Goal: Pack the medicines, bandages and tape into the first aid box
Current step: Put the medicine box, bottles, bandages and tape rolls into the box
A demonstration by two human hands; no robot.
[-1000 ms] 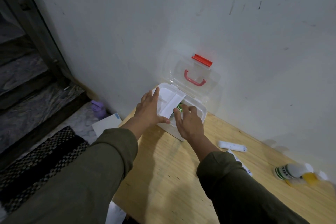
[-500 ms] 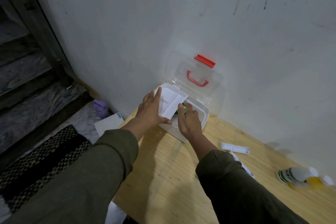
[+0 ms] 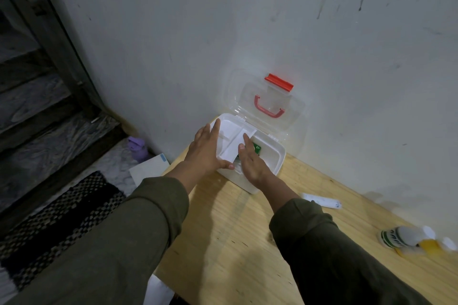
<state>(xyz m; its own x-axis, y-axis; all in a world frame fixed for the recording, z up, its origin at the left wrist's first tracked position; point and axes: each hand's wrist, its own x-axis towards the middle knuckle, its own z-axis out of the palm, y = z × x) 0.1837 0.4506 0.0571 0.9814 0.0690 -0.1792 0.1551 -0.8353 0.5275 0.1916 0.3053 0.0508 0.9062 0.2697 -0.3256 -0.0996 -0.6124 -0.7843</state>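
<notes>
The first aid box [image 3: 267,168] sits at the back corner of my desk [image 3: 223,230], right against the wall. It's a white tub with rounded corners, and its clear lid [image 3: 295,116] stands open, leaning on the wall, with a red handle [image 3: 269,108] and a red latch [image 3: 278,81] on it. A white tray [image 3: 229,131] lies tilted across the left part of the box. My left hand [image 3: 207,150] has straight, spread fingers laid flat on the tray, thumb along the box's near rim. My right hand [image 3: 250,160] reaches into the box with fingers stretched out and pressed on a white flat piece [image 3: 233,147] slanting down off the tray. Just past those fingers peeks something green [image 3: 256,148]; most of it is under my hand, so I can't name it. What lies deeper in the box is hidden too. To the right of the box, a white tube [image 3: 322,200] lies on the desk, partly behind my right sleeve [image 3: 334,255]. Farther right, a white bottle with green stripes [image 3: 396,236] lies beside something yellow [image 3: 430,245], both blurred near the frame edge.
</notes>
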